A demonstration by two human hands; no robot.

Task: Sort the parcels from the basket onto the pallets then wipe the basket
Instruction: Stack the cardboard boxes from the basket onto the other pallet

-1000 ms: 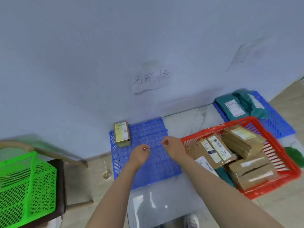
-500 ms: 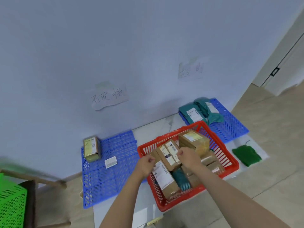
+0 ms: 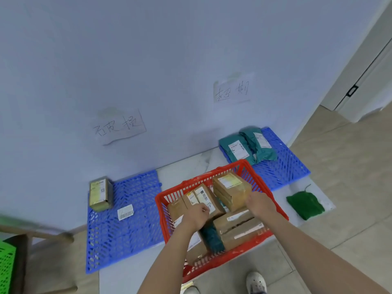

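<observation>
Red plastic lattice basket [image 3: 250,172] sat at lower centre of frame on pale glossy floor, packed w/ rectangular brown cardboard parcels under clear tape, plus one dark teal poly-bag parcel [image 3: 212,238] wedged between them.

Left hand [image 3: 196,215] was over basket's left half, fingers curled w/ fingertips at the label end of a long cardboard parcel [image 3: 204,197]; whether it actually gripped the box: cannot tell. Right hand [image 3: 259,203] was curled against the lower right corner of the tall taped cardboard box [image 3: 231,189] at basket's rear, touching it; firm grip not confirmable, as fingers were hidden behind the hand.

Left blue plastic grid pallet [image 3: 127,225], lower left of frame, carried one yellowish upright box [image 3: 99,194] at its back left corner and a loose white barcode label [image 3: 125,212] lying flat just beside it. Right blue grid pallet [image 3: 284,166], centre right, carried two crumpled teal poly mailers [image 3: 247,148] w/ white labels.

Green cloth [image 3: 305,205] lay folded on floor, right of basket. Two handwritten paper signs [image 3: 119,127] were stuck on the grey wall, one above each pallet.
</observation>
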